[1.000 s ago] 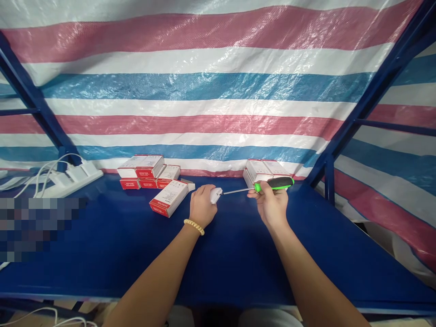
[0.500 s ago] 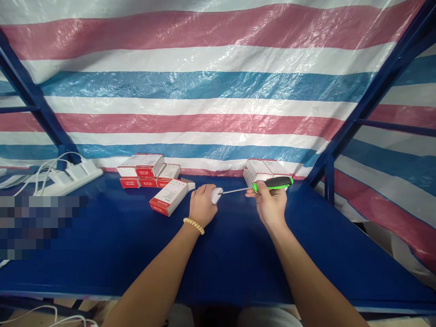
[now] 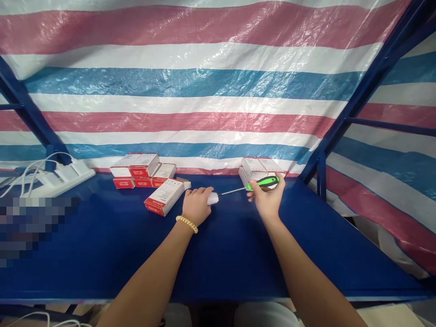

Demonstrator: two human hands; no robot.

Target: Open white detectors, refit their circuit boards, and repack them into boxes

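My left hand [image 3: 195,205] is closed around a small white plastic part [image 3: 213,198] and holds it just above the blue table [image 3: 218,254]. A beaded bracelet circles that wrist. My right hand [image 3: 267,200] grips a screwdriver [image 3: 254,186] by its green and black handle. The metal shaft points left and its tip meets the white part. A red and white box [image 3: 164,196] lies tilted on the table just left of my left hand.
A stack of red and white boxes [image 3: 141,170] sits at the back left, more boxes [image 3: 259,167] behind my right hand. A white power strip with plugs and cables [image 3: 64,175] lies far left. A striped tarp and blue frame posts [image 3: 320,175] close in the table.
Both hands and the screwdriver sit slightly further left in view and the handle has dropped a little. The tip stays against the white part.
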